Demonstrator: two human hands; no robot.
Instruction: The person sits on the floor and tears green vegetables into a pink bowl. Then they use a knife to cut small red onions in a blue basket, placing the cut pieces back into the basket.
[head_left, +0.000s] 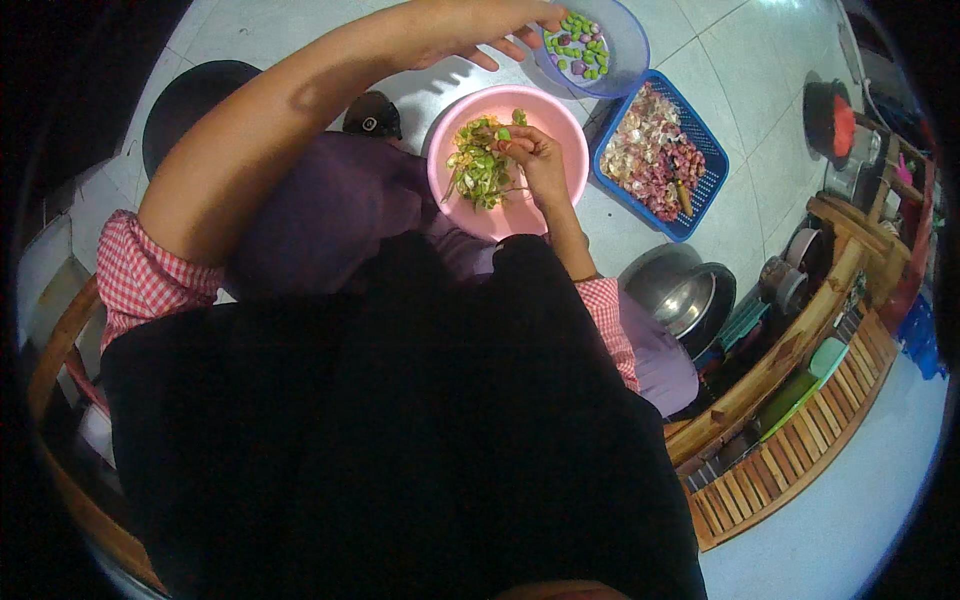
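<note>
My left hand (495, 34) reaches over the near left rim of a translucent purple bowl (637, 45), its fingers spread and holding nothing visible. Green beans (596, 58) and a few small shallots (578, 67) lie in that bowl. Above the pink plastic basin (576, 161), my right hand (541, 161) pinches a green bean (503, 134) between thumb and fingers. A heap of split green pods and peelings (480, 176) fills the left part of the basin.
Right of the basin, a blue plastic basket (716, 161) holds garlic and shallots, with a yellowish handle (684, 199) on top. Metal bowls (686, 304) stand near my right knee, beside a wooden slatted rack (795, 442). A dark round pan (180, 105) lies left, near a dark cap-like object (373, 116).
</note>
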